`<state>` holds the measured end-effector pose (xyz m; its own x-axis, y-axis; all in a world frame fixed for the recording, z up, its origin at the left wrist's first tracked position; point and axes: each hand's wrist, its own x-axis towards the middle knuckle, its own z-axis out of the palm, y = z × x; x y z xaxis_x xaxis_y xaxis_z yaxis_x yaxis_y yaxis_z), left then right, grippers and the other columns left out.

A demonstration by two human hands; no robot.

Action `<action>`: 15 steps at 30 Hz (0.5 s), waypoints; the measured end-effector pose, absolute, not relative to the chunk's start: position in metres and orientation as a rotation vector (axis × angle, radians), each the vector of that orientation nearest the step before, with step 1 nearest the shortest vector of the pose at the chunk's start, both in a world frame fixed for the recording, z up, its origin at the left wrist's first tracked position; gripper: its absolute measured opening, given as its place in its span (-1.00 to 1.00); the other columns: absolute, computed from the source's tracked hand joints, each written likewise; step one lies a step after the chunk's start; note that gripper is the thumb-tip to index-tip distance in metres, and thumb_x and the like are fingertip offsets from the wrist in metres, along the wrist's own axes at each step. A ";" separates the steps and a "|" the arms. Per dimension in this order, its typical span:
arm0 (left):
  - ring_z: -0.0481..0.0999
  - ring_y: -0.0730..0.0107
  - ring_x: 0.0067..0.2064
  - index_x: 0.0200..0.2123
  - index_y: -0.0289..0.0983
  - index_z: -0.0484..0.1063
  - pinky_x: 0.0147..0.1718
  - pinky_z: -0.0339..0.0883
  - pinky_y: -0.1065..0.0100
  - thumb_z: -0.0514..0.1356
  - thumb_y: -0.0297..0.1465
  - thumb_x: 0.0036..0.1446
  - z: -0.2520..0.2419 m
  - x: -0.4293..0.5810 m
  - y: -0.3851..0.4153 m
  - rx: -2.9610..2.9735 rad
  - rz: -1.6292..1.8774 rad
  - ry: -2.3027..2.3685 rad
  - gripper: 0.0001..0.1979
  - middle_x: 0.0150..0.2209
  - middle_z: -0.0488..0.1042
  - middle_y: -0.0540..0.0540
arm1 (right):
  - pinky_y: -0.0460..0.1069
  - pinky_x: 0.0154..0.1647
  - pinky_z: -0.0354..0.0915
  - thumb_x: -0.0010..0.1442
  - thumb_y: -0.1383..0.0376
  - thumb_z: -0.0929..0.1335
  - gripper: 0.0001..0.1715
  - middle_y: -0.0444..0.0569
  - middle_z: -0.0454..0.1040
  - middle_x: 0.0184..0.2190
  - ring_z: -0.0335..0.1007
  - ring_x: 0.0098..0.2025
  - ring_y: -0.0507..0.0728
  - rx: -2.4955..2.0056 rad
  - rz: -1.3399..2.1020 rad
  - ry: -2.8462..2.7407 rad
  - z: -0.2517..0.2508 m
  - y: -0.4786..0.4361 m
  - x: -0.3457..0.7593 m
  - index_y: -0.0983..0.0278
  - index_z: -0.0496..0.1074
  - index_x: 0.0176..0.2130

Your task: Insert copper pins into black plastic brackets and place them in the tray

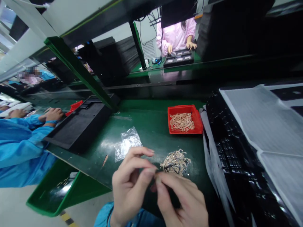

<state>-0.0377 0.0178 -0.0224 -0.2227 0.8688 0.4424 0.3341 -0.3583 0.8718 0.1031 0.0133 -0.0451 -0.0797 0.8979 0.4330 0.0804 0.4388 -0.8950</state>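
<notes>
In the head view my left hand (132, 183) and my right hand (182, 198) meet low in the middle, thumb pinched to index finger on each. Whatever lies between the fingertips is too small and covered to make out. Just beyond my right hand, a loose pile of small tan strips (176, 161) with dark and shiny bits lies on the green tabletop (146, 126). A clear plastic bag (127, 143) rests flat behind my left hand. Farther back stands a red bin (186, 131) holding many similar tan strips (182, 122).
Black trays with white sheets (267, 116) are stacked on the right. A black tray (78, 126) sits at the left, near a blue-sleeved person's hands (54, 115). Below the edge is a green bin (82, 192). Across the bench, a pink-sleeved person (176, 36) works.
</notes>
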 end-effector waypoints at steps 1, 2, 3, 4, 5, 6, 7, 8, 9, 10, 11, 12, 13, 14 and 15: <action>0.59 0.19 -0.02 -0.32 -0.15 0.65 0.00 0.50 0.21 0.30 -0.38 0.37 -0.023 -0.042 0.020 1.519 1.736 1.427 -0.83 -0.13 0.61 -0.10 | -0.02 -0.26 0.47 0.36 0.40 0.32 -0.76 -0.12 0.63 -0.48 0.66 -0.40 0.11 -0.897 0.843 -1.547 -0.047 0.012 0.101 0.15 0.58 -0.15; 0.57 0.22 -0.04 -0.33 -0.15 0.61 0.01 0.50 0.21 0.26 -0.39 0.40 -0.022 -0.048 0.023 1.432 1.878 1.419 -0.80 -0.15 0.59 -0.07 | -0.01 -0.26 0.46 0.36 0.40 0.31 -0.75 -0.12 0.62 -0.49 0.66 -0.40 0.11 -0.895 0.810 -1.580 -0.049 0.011 0.099 0.16 0.58 -0.14; 0.56 0.26 -0.06 -0.33 -0.13 0.57 0.01 0.50 0.20 0.23 -0.40 0.42 -0.020 -0.056 0.027 1.333 2.033 1.403 -0.78 -0.18 0.56 -0.03 | -0.01 -0.25 0.46 0.36 0.41 0.30 -0.73 -0.11 0.63 -0.48 0.65 -0.41 0.11 -0.901 0.758 -1.591 -0.049 0.012 0.098 0.17 0.58 -0.12; 0.54 0.28 -0.09 -0.35 -0.13 0.53 0.00 0.51 0.20 0.21 -0.39 0.42 -0.016 -0.065 0.032 1.229 2.185 1.381 -0.76 -0.21 0.53 -0.01 | 0.00 -0.24 0.45 0.36 0.40 0.30 -0.72 -0.10 0.64 -0.46 0.65 -0.41 0.10 -0.917 0.705 -1.578 -0.049 0.016 0.098 0.18 0.59 -0.09; 0.52 0.29 -0.13 -0.39 -0.13 0.49 -0.03 0.52 0.22 0.20 -0.37 0.42 -0.011 -0.075 0.038 1.136 2.324 1.354 -0.74 -0.25 0.51 0.01 | 0.00 -0.24 0.45 0.36 0.38 0.31 -0.72 -0.08 0.66 -0.44 0.64 -0.41 0.10 -0.942 0.678 -1.534 -0.047 0.023 0.099 0.17 0.61 -0.09; 0.51 0.31 -0.18 -0.43 -0.13 0.45 -0.10 0.52 0.25 0.20 -0.32 0.42 -0.006 -0.085 0.045 1.064 2.438 1.325 -0.70 -0.29 0.49 0.03 | 0.00 -0.24 0.45 0.37 0.35 0.32 -0.72 -0.06 0.67 -0.42 0.62 -0.42 0.10 -0.976 0.668 -1.477 -0.044 0.033 0.101 0.17 0.63 -0.08; 0.50 0.31 -0.22 -0.46 -0.13 0.43 -0.16 0.52 0.27 0.20 -0.26 0.42 0.001 -0.093 0.051 1.026 2.520 1.292 -0.67 -0.33 0.47 0.03 | 0.01 -0.24 0.44 0.36 0.29 0.35 -0.74 -0.03 0.68 -0.40 0.61 -0.41 0.11 -1.028 0.700 -1.392 -0.040 0.046 0.103 0.17 0.65 -0.09; 0.51 0.31 -0.23 -0.45 -0.12 0.45 -0.20 0.52 0.28 0.19 -0.22 0.42 0.007 -0.099 0.058 1.026 2.575 1.253 -0.67 -0.34 0.48 0.04 | 0.01 -0.27 0.43 0.32 0.22 0.39 -0.77 -0.01 0.68 -0.41 0.58 -0.41 0.13 -1.095 0.802 -1.284 -0.037 0.061 0.106 0.19 0.66 -0.13; 0.54 0.29 -0.20 -0.40 -0.11 0.50 -0.19 0.53 0.27 0.20 -0.19 0.40 0.012 -0.102 0.065 1.062 2.591 1.210 -0.71 -0.32 0.51 0.03 | 0.02 -0.30 0.40 0.32 0.18 0.39 -0.72 0.03 0.66 -0.39 0.54 -0.41 0.14 -1.175 0.851 -1.224 -0.034 0.077 0.109 0.23 0.65 -0.08; 0.58 0.26 -0.14 -0.31 -0.11 0.56 -0.13 0.55 0.24 0.23 -0.19 0.39 0.016 -0.102 0.072 1.134 2.567 1.168 -0.77 -0.27 0.57 0.01 | 0.01 -0.36 0.36 0.32 0.17 0.39 -0.68 0.05 0.64 -0.40 0.50 -0.44 0.13 -1.222 0.881 -1.182 -0.032 0.092 0.110 0.27 0.64 -0.04; 0.61 0.20 -0.06 -0.19 -0.12 0.61 -0.05 0.55 0.20 0.27 -0.17 0.36 0.018 -0.099 0.079 1.230 2.513 1.124 -0.81 -0.19 0.61 -0.02 | -0.01 -0.40 0.32 0.29 0.18 0.41 -0.64 0.04 0.62 -0.44 0.47 -0.47 0.12 -1.249 0.940 -1.152 -0.032 0.103 0.111 0.31 0.63 0.00; 0.62 0.12 0.03 -0.08 -0.15 0.62 0.03 0.55 0.14 0.31 -0.12 0.33 0.019 -0.095 0.085 1.342 2.438 1.079 -0.74 -0.10 0.64 -0.08 | -0.02 -0.42 0.31 0.27 0.17 0.44 -0.57 0.03 0.59 -0.48 0.45 -0.48 0.11 -1.254 1.021 -1.131 -0.032 0.111 0.111 0.36 0.61 0.03; 0.61 0.03 0.11 0.01 -0.17 0.61 0.08 0.54 0.08 0.35 -0.03 0.28 0.018 -0.090 0.092 1.461 2.363 1.030 -0.60 -0.02 0.64 -0.14 | -0.03 -0.43 0.30 0.24 0.13 0.47 -0.50 0.03 0.58 -0.48 0.45 -0.49 0.11 -1.234 1.115 -1.118 -0.034 0.113 0.109 0.40 0.60 0.05; 0.59 -0.05 0.17 0.08 -0.17 0.59 0.11 0.54 0.03 0.38 0.10 0.18 0.015 -0.084 0.098 1.581 2.301 0.976 -0.43 0.05 0.63 -0.20 | -0.03 -0.43 0.31 0.21 0.06 0.49 -0.43 0.05 0.59 -0.46 0.46 -0.48 0.10 -1.190 1.221 -1.112 -0.036 0.110 0.107 0.42 0.59 0.06; 0.57 -0.12 0.21 0.14 -0.16 0.56 0.12 0.54 -0.01 0.38 0.22 0.07 0.012 -0.079 0.103 1.696 2.256 0.922 -0.25 0.11 0.60 -0.23 | -0.04 -0.45 0.31 0.18 -0.03 0.50 -0.35 0.06 0.61 -0.43 0.47 -0.49 0.09 -1.130 1.338 -1.107 -0.038 0.103 0.104 0.42 0.60 0.04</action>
<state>-0.0789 0.1027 0.0115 -0.3374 0.4823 0.8084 0.2216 -0.7939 0.5662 0.1042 0.1030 -0.0384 -0.0398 0.9978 -0.0527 -0.1354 -0.0576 -0.9891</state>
